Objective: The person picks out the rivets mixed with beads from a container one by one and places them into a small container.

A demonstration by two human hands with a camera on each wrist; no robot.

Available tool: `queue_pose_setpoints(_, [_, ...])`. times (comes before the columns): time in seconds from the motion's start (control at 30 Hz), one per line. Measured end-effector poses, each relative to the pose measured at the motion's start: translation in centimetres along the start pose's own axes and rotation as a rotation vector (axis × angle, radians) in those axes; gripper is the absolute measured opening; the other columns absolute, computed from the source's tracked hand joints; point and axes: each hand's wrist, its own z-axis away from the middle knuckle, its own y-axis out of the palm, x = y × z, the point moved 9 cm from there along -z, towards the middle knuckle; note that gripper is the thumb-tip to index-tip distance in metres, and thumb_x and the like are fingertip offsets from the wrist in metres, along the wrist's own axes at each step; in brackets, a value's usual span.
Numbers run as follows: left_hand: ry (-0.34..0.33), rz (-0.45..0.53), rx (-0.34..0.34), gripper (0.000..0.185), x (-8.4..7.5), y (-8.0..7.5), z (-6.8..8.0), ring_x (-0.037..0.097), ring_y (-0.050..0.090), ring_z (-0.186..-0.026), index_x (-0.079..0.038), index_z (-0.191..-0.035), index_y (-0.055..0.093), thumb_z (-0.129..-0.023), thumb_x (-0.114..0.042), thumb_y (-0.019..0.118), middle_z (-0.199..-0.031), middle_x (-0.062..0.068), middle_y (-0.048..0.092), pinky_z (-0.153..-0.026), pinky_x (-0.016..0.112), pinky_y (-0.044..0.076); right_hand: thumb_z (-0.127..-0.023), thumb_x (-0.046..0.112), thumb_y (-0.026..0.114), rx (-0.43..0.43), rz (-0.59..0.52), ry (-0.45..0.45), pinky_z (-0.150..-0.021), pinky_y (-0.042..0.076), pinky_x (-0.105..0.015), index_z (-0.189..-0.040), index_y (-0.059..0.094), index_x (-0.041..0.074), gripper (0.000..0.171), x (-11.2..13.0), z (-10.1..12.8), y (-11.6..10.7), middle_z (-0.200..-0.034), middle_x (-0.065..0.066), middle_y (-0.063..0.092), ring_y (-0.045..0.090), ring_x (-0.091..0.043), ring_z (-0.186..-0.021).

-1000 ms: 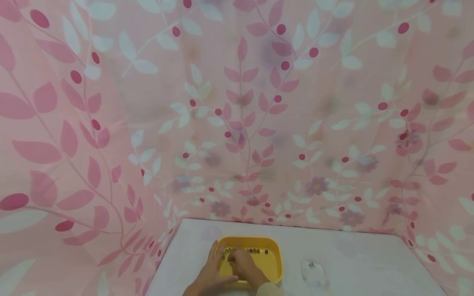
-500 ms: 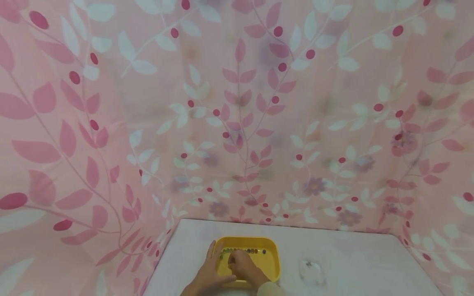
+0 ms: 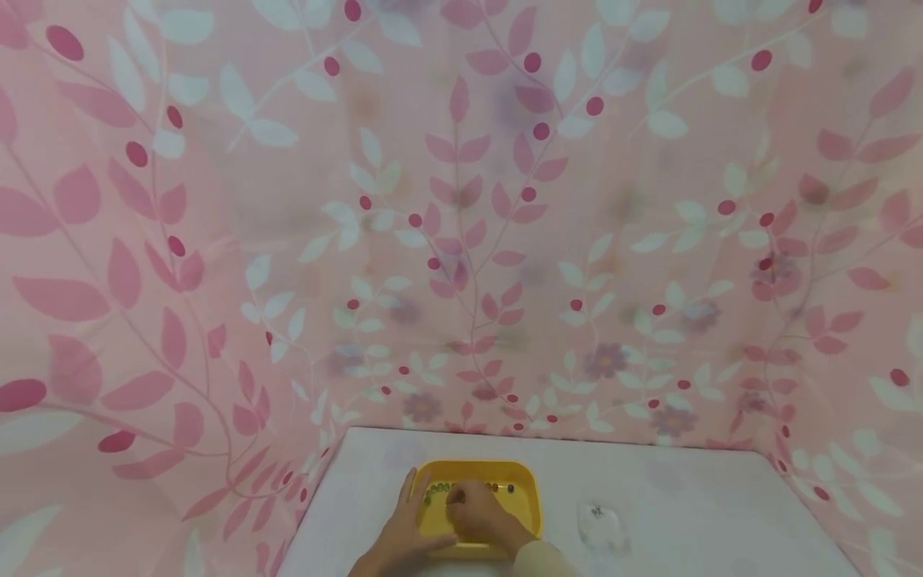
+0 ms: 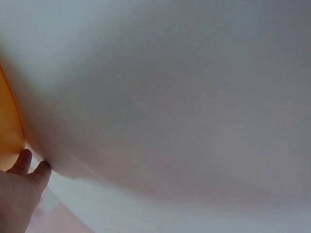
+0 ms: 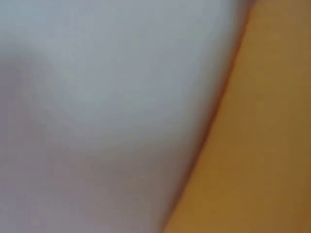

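Shallow yellow plastic tray [image 3: 525, 501] near table's [image 3: 692, 513] left front | row of small dark beads [image 3: 441, 487] along its far wall: light, hard, roll-prone, best pinched singly | left hand [image 3: 404, 533] flat, steadying left rim | right hand [image 3: 477, 514] curled over beads, hold unclear.

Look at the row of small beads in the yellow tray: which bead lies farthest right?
The dark bead at the row's right end, right of the right hand, nearest the yellow tray's right wall.

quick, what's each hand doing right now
Left hand: open, fingers straight, resting flat on the yellow tray's left edge.
Right hand: inside the tray by the row of beads; grip cannot be told.
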Motion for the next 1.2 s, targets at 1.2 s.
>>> queue_pose_setpoints(1.2, [-0.054,-0.026,0.012,0.117,1.1,0.5,0.0,0.055,0.039,-0.134,-0.021,-0.16,0.016,-0.071,-0.061,0.08,-0.166,0.017,-0.001,-0.093,0.067,0.046,-0.091,0.021,0.071,-0.173,-0.062,0.066,-0.058,0.053,-0.024,-0.097,0.072,0.004,0.018,-5.1,8.7,-18.7,-0.085,-0.006,0.07,0.062,-0.021,-0.073])
